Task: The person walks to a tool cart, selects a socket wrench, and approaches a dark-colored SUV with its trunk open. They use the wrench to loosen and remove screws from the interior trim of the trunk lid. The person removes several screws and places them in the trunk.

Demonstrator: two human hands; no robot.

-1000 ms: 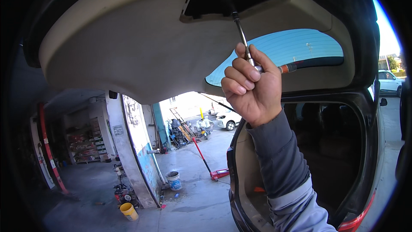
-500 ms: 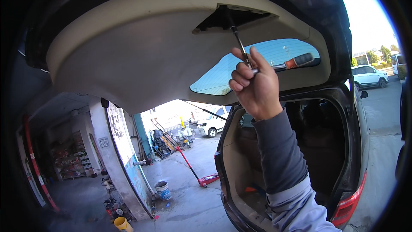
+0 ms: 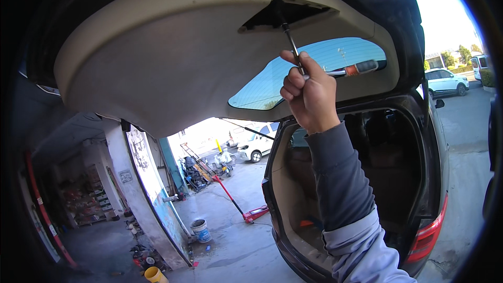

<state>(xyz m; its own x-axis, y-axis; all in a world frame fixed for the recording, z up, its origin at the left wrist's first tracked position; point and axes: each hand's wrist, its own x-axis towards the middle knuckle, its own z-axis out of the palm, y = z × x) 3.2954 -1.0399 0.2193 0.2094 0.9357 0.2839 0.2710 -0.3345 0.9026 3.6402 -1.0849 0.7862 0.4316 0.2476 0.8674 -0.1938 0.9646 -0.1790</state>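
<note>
My right hand (image 3: 310, 91) is raised, its fingers closed round the head of a ratchet wrench with a long extension bar (image 3: 291, 42). The wrench's grey and orange handle (image 3: 361, 68) sticks out to the right of my hand. Upward, the bar runs into a dark opening (image 3: 262, 19) in the pale trim panel (image 3: 157, 47) of the raised tailgate. The bar's far end is hidden inside that opening. Behind my hand is the tailgate's rear window (image 3: 267, 84). My left hand is not in view.
Below the tailgate gapes the car's open cargo area (image 3: 293, 199), with a red tail light (image 3: 427, 236) at its right. On the ground stand a red floor jack (image 3: 255, 213), a white bucket (image 3: 200, 231) and a yellow bucket (image 3: 155, 275). A pillar (image 3: 141, 188) rises at left.
The wrench handle has swung slightly and now shows less behind my hand. My right hand stays on the wrench; the whole view has shifted a little.
</note>
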